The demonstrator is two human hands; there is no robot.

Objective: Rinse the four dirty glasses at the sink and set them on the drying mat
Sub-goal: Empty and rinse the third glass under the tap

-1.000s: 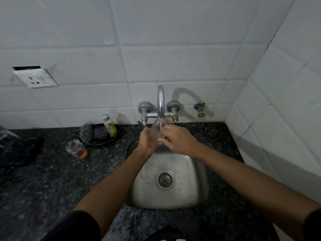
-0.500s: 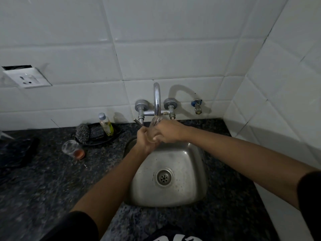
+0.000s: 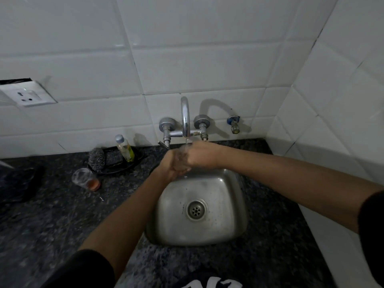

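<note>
Hands: left hand (image 3: pixel 169 167) and right hand (image 3: pixel 200 155) are gripping a clear glass (image 3: pixel 182 157) under the tap (image 3: pixel 185 117), frame centre.
Edges: sink (image 3: pixel 228 229) rim is lying just below.
Surface: a dirty glass (image 3: pixel 86 179) is standing centre left on the dark counter (image 3: pixel 52 215).

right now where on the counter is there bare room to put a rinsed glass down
Bare granite lies right of the sink, up to the tiled side wall, and in the wide patch front left of the basin. The back left is crowded: tray with scrubber and bottle, dirty glass, dark bag.
</note>
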